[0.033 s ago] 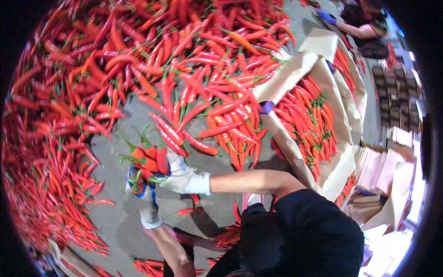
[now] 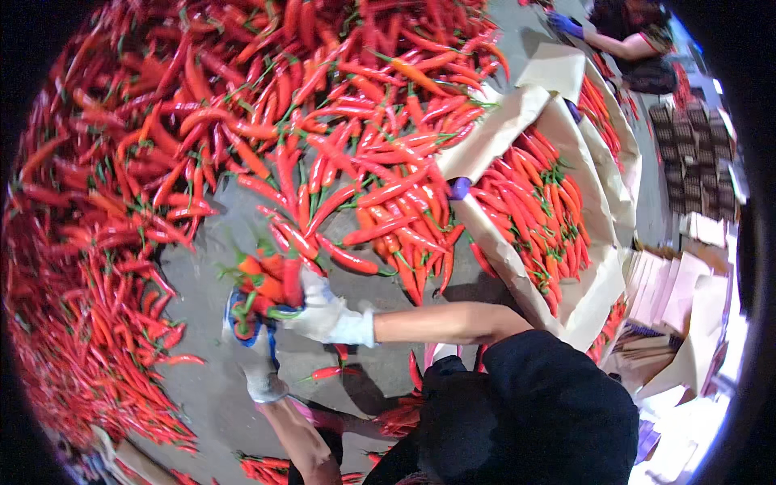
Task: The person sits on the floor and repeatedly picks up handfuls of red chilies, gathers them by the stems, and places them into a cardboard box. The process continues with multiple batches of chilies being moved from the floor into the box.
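Observation:
A bunch of red chili peppers, green stems outward, is gathered between my two gloved hands over the grey floor. My left hand, in a white glove with blue on the palm side, closes around the lower stems and pods from below. From the right, my right hand, in a whitish glove, presses against the bunch; its fingertips are partly hidden behind the pods. Motion blurs the stems. Beyond the hands spreads a large pile of loose chili peppers.
To the right stands an open paper-lined bag filled with chilies, with another behind it. Stacked dark crates and folded cardboard lie farther right. A person with a purple glove works at the top right. A few chilies lie near my arms.
Both hands and the chili bunch have shifted slightly to the right and down. My grip looks the same.

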Demonstrator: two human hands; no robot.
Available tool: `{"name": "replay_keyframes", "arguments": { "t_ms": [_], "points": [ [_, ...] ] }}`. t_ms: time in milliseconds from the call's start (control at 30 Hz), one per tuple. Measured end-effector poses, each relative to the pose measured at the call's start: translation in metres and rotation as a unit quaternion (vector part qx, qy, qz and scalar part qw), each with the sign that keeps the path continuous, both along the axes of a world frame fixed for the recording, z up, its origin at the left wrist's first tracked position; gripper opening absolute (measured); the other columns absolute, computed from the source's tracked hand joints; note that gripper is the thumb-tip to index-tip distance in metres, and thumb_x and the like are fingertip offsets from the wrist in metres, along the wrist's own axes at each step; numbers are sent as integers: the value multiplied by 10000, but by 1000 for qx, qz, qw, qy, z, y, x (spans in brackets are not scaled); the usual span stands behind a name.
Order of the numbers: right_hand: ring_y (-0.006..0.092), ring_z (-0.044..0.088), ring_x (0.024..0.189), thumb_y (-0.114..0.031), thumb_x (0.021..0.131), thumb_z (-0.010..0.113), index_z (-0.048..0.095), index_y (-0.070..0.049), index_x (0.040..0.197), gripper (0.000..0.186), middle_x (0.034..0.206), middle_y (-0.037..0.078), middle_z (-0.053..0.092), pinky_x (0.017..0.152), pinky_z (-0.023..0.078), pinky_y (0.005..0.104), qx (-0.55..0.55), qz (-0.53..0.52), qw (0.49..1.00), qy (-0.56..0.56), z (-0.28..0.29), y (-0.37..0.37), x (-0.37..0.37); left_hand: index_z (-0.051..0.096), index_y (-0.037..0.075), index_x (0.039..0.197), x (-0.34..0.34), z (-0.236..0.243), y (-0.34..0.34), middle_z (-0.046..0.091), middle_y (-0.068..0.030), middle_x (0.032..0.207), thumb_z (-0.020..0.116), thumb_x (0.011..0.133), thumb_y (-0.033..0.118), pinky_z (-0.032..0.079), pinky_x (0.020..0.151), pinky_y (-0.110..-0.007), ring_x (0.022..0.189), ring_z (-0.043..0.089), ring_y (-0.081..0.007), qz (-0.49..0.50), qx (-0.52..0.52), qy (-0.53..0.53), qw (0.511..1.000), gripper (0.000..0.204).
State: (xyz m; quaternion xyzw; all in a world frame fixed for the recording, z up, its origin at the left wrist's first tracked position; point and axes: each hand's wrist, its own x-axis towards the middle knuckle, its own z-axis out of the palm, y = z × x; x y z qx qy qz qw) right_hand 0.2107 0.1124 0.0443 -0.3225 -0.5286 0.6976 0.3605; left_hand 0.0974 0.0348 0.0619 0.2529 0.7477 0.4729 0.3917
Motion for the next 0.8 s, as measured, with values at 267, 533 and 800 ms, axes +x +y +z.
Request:
{"name": "replay_keyframes", "arguments": {
  "t_ms": [267, 533, 800],
  "points": [
    [115, 615, 861, 78, 773, 646, 575, -73, 1123, 387, 981, 2, 645, 757, 510, 293, -294, -279, 913, 47, 58, 29, 115, 575, 14, 1162, 96, 109, 144, 610, -215, 1076, 648, 677, 54, 479, 852, -419, 1000, 590, -386, -428, 65, 250, 866, 491],
    [152, 619, 742, -107, 907, 457, 602, -80, 1043, 201, 874, 24, 642, 654, 500, 319, -309, -438, 813, 230, 77, 131, 213, 615, 45, 993, 244, 134, 310, 636, -227, 957, 629, 690, 98, 473, 821, -443, 951, 607, -368, -671, 36, 321, 667, 309],
    [255, 580, 1117, -404, 944, 451, 555, -142, 1218, 393, 1214, 90, 607, 989, 448, 401, -340, -433, 652, 522, 24, 210, 288, 606, 41, 1117, 389, 69, 396, 628, -240, 1032, 627, 720, 111, 483, 877, -402, 1003, 612, -338, -693, 155, 387, 588, 405]
  ]
}}
